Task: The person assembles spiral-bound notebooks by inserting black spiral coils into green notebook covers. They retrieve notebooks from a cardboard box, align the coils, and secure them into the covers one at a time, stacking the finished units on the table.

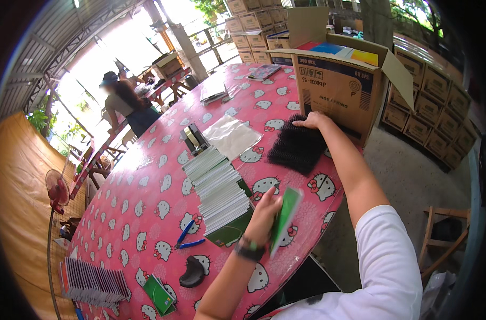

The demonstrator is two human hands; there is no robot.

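My left hand [263, 217], with a dark band at its wrist, is closed on a thin green notebook [286, 223], held tilted above the table and slightly blurred. My right hand [312, 122] reaches to the far edge of a pile of black spiral binding coils [296, 148]; its fingers are pinched there, and what lies beneath them is partly hidden. Left of my left hand runs a long row of leaning notebooks [216, 186] with white page edges and green covers. Blue-handled pliers [188, 238] and a black curved object [192, 272] lie nearby.
An open cardboard box [333, 93] stands beyond the coils. A tape dispenser [194, 140] and a whitish sheet [232, 136] lie past the row. Lower left are green notebooks [159, 295] and another notebook row [93, 284]. Stacked cartons [432, 101] stand right; a person [126, 104] works farther back.
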